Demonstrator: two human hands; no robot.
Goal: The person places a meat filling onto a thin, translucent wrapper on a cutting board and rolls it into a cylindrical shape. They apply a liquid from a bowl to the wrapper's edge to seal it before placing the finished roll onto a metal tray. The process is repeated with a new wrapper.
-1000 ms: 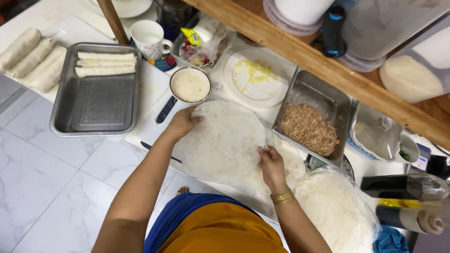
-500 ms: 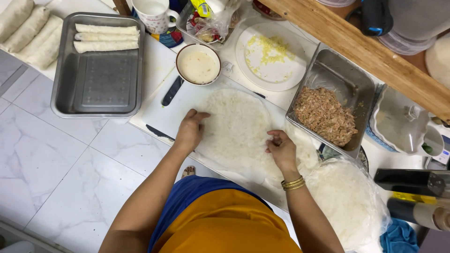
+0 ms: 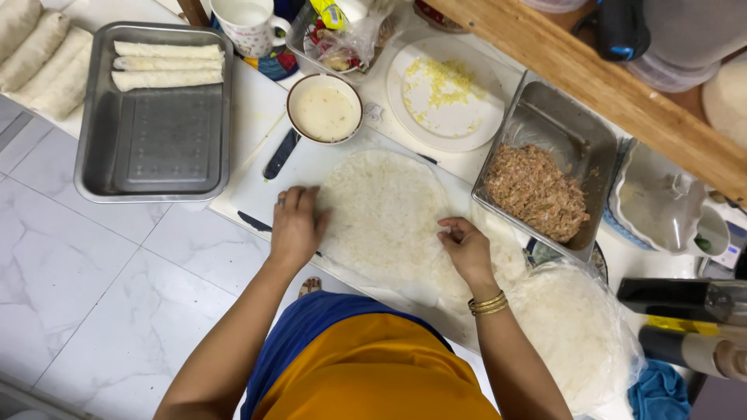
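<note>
Nearest the viewer, the left hand [image 3: 294, 227] lies palm-down with fingers spread on the left edge of the round, thin white wrapper sheet [image 3: 383, 214], which rests flat on the white cutting board [image 3: 307, 163] at the front of the bench [image 3: 249, 101]. The right hand [image 3: 465, 247], a gold bangle at its wrist, pinches the sheet's right rim between loosely curled fingertips, gripping nothing else. To do this step well, the sheet should probably be pressed smooth from the centre outward, with light, even contact from both hands so that the delicate wrapper neither creases nor tears. At the right, a clear plastic bag of stacked white wrappers [image 3: 572, 334] lies just beside the board. Farther off stand a rectangular steel pan of brown minced filling [image 3: 537, 190], a small round bowl of pale paste [image 3: 324, 111] and a white plate with yellow crumbs [image 3: 445, 93]. At the far left, a steel baking tray [image 3: 156, 148] holds three rolled white wrappers [image 3: 167, 66] against its far wall.
</note>
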